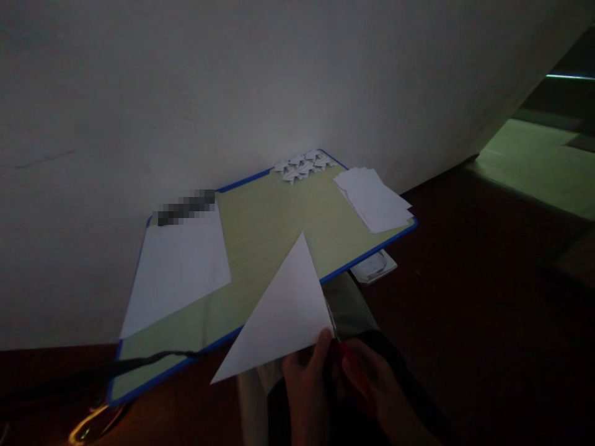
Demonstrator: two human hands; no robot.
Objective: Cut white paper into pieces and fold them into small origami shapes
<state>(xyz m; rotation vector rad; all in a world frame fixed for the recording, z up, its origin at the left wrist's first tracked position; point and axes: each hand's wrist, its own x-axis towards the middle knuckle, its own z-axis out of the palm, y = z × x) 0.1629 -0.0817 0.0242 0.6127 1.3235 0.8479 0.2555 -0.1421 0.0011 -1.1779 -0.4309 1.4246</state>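
Note:
A white sheet of paper folded into a triangle (286, 316) is pinched near its right corner by my left hand (307, 371), thumb on top. My right hand (372, 371) is wrapped around the red handles of a pair of scissors (353, 368). Their blades lie along the paper's right edge, close to my left thumb; how far they are apart is hard to see in the dim light. The triangle's upper tip reaches over the pale board table (264, 229) with a blue rim.
Several small folded paper pieces (304, 166) sit at the table's back edge. A stack of white paper (372, 201) lies at the right, a larger sheet (179, 272) at the left. A dark strap (153, 358) crosses the front left. A white wall (242, 80) stands behind.

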